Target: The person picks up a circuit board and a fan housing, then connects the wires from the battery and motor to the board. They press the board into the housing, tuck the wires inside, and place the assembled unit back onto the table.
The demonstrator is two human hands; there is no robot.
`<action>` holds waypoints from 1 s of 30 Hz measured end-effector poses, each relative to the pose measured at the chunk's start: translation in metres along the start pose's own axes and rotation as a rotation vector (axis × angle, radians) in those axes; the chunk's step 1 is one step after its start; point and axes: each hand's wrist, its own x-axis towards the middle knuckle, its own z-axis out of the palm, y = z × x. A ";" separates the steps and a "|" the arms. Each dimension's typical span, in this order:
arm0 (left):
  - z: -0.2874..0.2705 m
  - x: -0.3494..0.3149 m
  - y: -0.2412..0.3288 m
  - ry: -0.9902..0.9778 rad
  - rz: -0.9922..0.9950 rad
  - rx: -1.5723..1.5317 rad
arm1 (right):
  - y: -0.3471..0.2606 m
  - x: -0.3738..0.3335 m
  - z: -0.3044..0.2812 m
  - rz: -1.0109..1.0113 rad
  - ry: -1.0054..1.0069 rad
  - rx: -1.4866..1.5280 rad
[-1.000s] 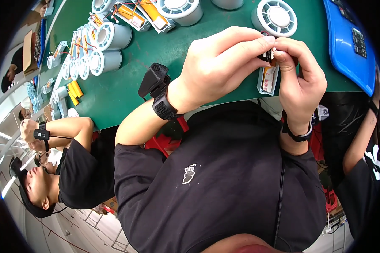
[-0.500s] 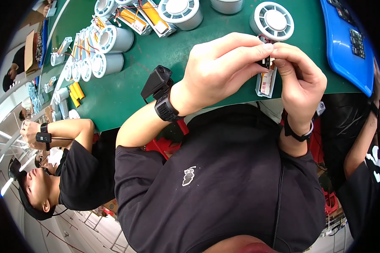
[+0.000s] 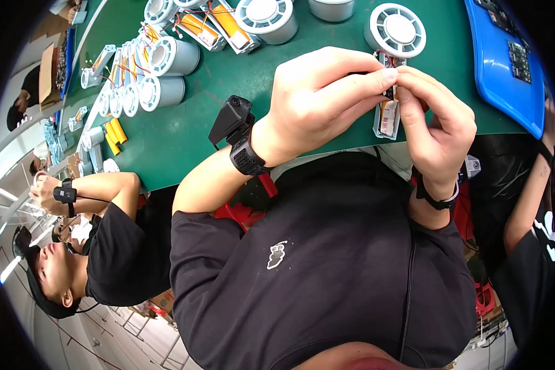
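Before me on the bench lies a pale blue handheld-fan body, with its round vented head (image 3: 399, 29) away from me and its open handle (image 3: 386, 120) toward me. Inside the handle a white-labelled battery shows, with a small black circuit board (image 3: 388, 92) above it. My left hand (image 3: 317, 102) pinches the board's edge between thumb and forefinger. My right hand (image 3: 441, 120) is closed beside it, thumb and fingertips pressed together against the left fingertips. Whatever the right fingertips grip is hidden. Red wires (image 3: 383, 58) show just beyond the fingers.
Several similar fan bodies (image 3: 265, 21) with orange batteries and wires stand on the green bench (image 3: 240, 74) at far left. Loose orange batteries (image 3: 114, 134) lie farther left. A blue tray (image 3: 505, 80) with circuit boards stands at right. People sit on both sides.
Both hands stay at the handle, with only slight finger shifts; the right fingers have tilted a little. A bit more of the handle's far end shows. The view has shifted slightly.
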 end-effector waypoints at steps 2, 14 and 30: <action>0.000 0.001 -0.001 0.017 0.042 0.034 | -0.003 0.001 -0.002 0.035 -0.021 0.066; 0.003 0.003 0.004 0.041 0.028 0.121 | 0.010 -0.005 0.009 -0.039 0.070 0.020; 0.007 0.004 -0.001 0.074 -0.779 -0.796 | 0.011 -0.007 0.028 0.033 0.082 -0.062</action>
